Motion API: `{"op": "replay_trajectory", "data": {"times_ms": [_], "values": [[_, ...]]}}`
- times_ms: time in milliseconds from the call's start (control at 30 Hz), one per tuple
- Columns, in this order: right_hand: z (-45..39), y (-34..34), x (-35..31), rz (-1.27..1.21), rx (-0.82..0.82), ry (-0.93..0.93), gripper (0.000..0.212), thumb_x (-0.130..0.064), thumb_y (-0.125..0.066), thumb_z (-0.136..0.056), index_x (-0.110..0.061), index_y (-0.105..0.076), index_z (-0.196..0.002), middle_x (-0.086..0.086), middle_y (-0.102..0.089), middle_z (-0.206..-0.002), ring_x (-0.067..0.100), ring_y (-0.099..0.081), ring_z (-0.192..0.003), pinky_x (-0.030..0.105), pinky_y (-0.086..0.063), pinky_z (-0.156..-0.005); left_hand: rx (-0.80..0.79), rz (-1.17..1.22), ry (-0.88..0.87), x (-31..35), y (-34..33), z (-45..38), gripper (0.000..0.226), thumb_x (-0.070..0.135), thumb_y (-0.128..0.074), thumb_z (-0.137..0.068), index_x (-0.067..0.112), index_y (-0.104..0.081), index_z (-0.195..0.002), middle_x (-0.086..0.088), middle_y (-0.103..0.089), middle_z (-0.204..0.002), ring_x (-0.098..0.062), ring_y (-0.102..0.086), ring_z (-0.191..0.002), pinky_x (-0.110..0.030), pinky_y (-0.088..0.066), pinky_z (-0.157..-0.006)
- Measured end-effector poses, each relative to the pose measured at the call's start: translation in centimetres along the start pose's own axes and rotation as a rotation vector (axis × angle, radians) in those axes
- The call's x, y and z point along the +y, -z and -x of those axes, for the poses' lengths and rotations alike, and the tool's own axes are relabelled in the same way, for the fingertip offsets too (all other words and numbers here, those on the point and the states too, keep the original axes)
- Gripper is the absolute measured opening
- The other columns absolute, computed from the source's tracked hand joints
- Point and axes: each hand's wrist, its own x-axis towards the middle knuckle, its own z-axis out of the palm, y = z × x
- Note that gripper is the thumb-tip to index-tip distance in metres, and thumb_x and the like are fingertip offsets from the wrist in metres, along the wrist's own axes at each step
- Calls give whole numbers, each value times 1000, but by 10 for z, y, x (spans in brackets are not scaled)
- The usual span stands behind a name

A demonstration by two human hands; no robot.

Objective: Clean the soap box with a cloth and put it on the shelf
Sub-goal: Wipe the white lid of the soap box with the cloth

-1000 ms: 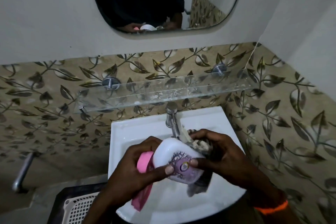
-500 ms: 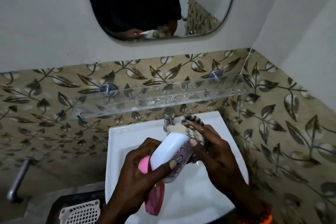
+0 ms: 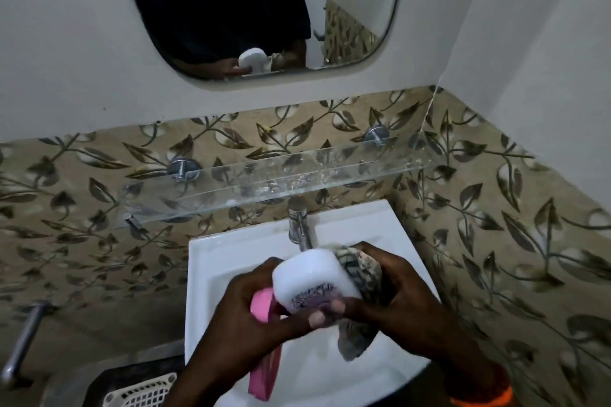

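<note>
A white soap box [image 3: 310,277] with a purple pattern on its lid is held over the white sink [image 3: 231,248]. My left hand [image 3: 251,317] grips it from the left, together with a pink piece [image 3: 263,334] that hangs below. My right hand [image 3: 400,294] presses a dark patterned cloth [image 3: 358,274] against the box's right side. The cloth's tail hangs down under the box. A clear glass shelf [image 3: 274,182] is fixed to the wall just above the sink, beyond both hands.
A chrome tap [image 3: 299,225] stands at the sink's back edge, close to the box. A mirror [image 3: 258,10] hangs above the shelf. A white plastic basket [image 3: 142,393] sits at the lower left, and a metal handle [image 3: 23,340] sticks out at the far left.
The box has been turned in my left hand, so its white side faces up more. My right hand with the cloth has slid from the top down along the box's right side.
</note>
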Motion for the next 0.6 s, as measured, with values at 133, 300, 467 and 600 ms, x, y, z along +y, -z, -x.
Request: {"op": "replay_trajectory", "data": {"times_ms": [133,300,467,600], "values": [[-3,16,-9,610,-170,96,38,-39,-83,-86,-34,-67,-120,-10,-60,-98,11,-62,-94,30,-53,-77,-55,-200,-75,2,5,-1,34,41,-94,-70,20,-68,-72,1,-63,-86,-18,-64,-78,-27,-45,-68],[3,-12,-11,895,-72,310,65,-32,-64,-90,-49,-42,-148,-18,-44,-137,7,-39,-126,20,-44,-96,87,-29,-9,-5,-6,3,37,33,-94,-69,14,-79,-98,-1,-74,-96,-17,-72,-95,-29,-56,-86],[11,-33,10,800,156,460,64,-18,-53,-90,-44,-50,-147,-12,-37,-158,20,-34,-139,21,-46,-101,129,627,235,-7,-3,10,53,20,-92,-61,6,-79,-111,-25,-78,-110,-37,-76,-96,-38,-64,-78],[10,-44,24,698,386,358,40,-36,-49,-103,-44,-57,-141,-20,-45,-149,13,-37,-134,1,-38,-96,64,931,327,-1,-6,10,67,26,-90,-76,-1,-66,-132,-34,-68,-129,-45,-73,-106,-52,-60,-90]]}}
